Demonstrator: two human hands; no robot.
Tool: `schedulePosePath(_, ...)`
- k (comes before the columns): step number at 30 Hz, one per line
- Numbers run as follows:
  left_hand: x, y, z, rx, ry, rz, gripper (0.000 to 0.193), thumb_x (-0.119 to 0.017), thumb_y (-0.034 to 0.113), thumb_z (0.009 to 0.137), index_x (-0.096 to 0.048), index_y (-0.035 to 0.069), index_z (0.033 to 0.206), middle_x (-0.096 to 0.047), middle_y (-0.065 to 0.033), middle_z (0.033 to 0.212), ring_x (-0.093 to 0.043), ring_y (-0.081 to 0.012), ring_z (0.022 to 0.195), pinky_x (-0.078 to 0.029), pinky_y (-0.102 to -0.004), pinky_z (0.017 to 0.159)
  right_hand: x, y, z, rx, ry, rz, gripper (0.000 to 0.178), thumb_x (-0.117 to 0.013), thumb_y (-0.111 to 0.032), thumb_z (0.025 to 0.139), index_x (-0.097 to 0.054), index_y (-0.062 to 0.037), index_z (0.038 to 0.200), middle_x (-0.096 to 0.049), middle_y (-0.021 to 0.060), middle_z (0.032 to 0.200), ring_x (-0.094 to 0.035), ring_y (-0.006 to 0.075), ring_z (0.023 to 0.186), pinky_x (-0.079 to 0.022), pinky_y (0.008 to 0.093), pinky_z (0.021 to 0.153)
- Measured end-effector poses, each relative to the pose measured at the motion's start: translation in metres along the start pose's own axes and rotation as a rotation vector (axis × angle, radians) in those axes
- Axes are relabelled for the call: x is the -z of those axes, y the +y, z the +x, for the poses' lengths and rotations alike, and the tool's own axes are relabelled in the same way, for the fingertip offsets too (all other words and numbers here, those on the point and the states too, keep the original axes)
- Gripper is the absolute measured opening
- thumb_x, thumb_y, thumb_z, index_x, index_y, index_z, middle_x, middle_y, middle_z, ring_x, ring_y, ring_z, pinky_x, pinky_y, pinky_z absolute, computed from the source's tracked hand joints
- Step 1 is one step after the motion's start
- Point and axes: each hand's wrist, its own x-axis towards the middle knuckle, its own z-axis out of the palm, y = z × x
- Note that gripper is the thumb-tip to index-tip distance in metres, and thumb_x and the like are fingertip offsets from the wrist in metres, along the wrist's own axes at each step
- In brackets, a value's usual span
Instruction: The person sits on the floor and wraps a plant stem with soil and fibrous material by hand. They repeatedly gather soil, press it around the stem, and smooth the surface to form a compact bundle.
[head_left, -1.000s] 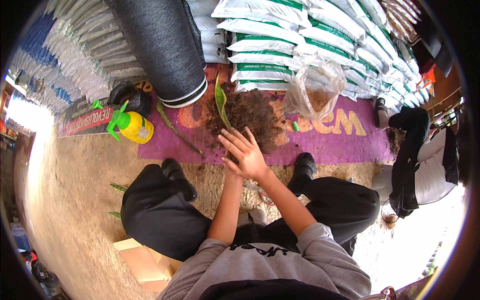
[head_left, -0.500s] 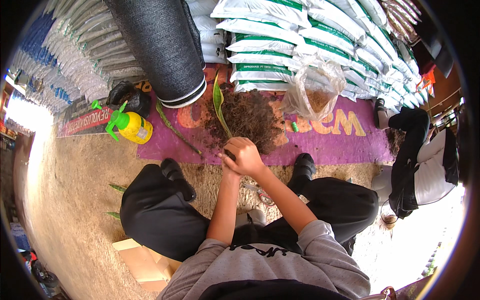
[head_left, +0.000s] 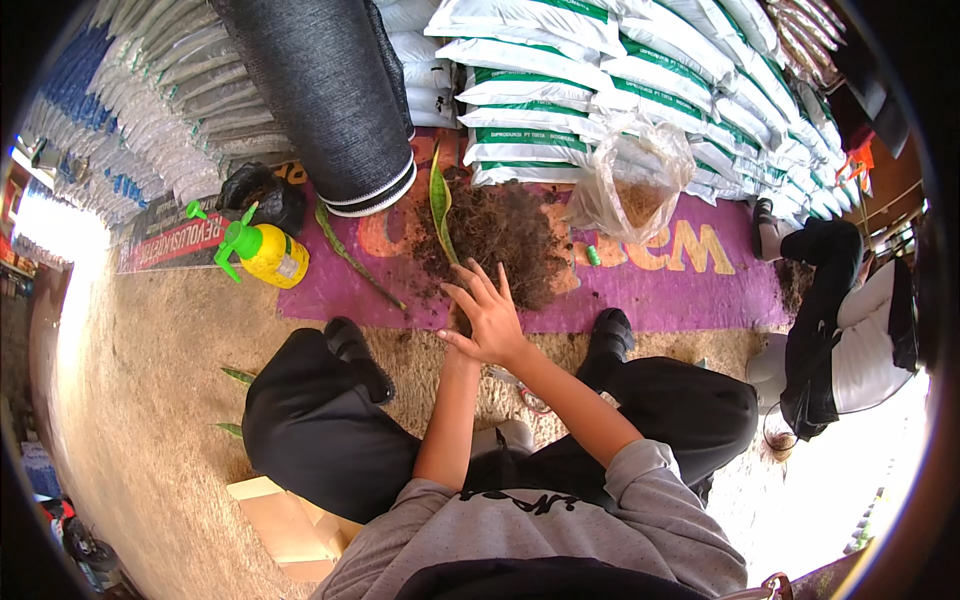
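Observation:
A snake plant leaf [head_left: 440,208], green with yellow edges, rises from beside my hands, its lower end hidden by my fingers. My right hand [head_left: 490,318] is open, fingers spread, over my left hand and the base of the plant. Of my left hand [head_left: 461,359] only the wrist end shows; its fingers are hidden beneath the right. A small dark clump [head_left: 461,320] of soil or roots shows between my right thumb and fingers. Just beyond lies a heap of dark, fibrous soil [head_left: 515,235] on a purple banner [head_left: 690,300].
A yellow spray bottle [head_left: 273,256], a black bag [head_left: 262,195] and a long cut leaf [head_left: 350,255] lie left. A clear plastic bag [head_left: 640,180] stands right of the soil. Stacked white-green sacks [head_left: 530,115] and a black roll [head_left: 320,100] stand behind. Another person [head_left: 850,320] sits at right.
My right hand has opened from a closed clasp over the left, its fingers now spread. The plant leaf stays nearly where it was.

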Motion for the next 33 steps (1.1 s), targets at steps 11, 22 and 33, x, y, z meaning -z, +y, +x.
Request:
schedulePosePath(11,-0.002,0.006,-0.001,0.013,-0.005,-0.026,0.032,-0.048,0.027,0.091,-0.056,0.004,0.112,-0.063,-0.0131,0.100,-0.062,-0.0260,0.095,-0.051,-0.0428,0.087,0.039,0.022,0.014,-0.203,0.169,0.555,0.065,-0.073,-0.023,0.077,-0.048,-0.0076,0.134,-0.036,0.0210,0.144,-0.033,0.0384,0.135,-0.030,0.0482,0.109)
schedulePosePath(22,-0.016,0.006,-0.010,-0.136,0.290,-0.019,0.041,-0.039,0.037,0.095,-0.055,0.007,0.118,-0.061,-0.0134,0.112,-0.061,-0.0301,0.103,-0.054,-0.0447,0.089,0.016,0.030,-0.007,-0.125,-0.195,0.362,0.070,-0.080,-0.036,0.069,-0.056,-0.0180,0.132,-0.033,0.0077,0.151,-0.022,0.0380,0.141,-0.015,0.0614,0.111)
schedulePosePath(33,0.045,0.001,0.013,0.121,-0.084,-0.088,0.046,-0.038,0.045,0.095,-0.054,0.012,0.123,-0.056,-0.0105,0.125,-0.055,-0.0267,0.114,-0.047,-0.0451,0.095,0.011,-0.007,-0.005,-0.099,-0.076,0.054,0.059,-0.073,-0.032,0.075,-0.057,-0.0065,0.126,-0.043,0.0175,0.141,-0.036,0.0407,0.132,-0.023,0.0587,0.109)
